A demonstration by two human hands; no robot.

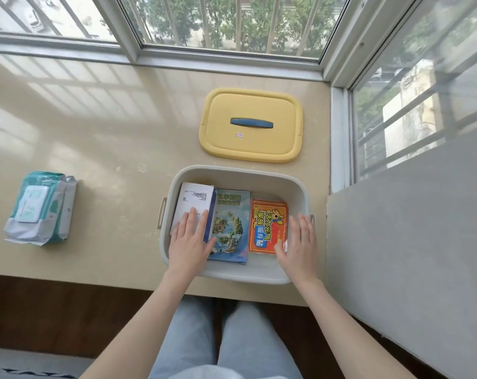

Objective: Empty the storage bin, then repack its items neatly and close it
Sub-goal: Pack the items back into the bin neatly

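Note:
The white storage bin (259, 175) stands open on the beige window ledge near its front edge. Inside lie a white box (195, 202) at the left, a blue illustrated booklet (232, 222) in the middle and an orange packet (267, 224) at the right. My left hand (189, 242) rests flat with straight fingers on the near end of the white box. My right hand (299, 246) is spread flat at the orange packet's right corner, thumb touching it. The yellow lid (251, 124) with a blue handle lies flat on the ledge behind the bin.
A teal and white pack of wet wipes (42, 207) lies on the ledge at the far left. Window frames (232, 57) border the ledge at the back and right. A grey wall panel (412, 228) rises right of the bin. My knees are below the ledge.

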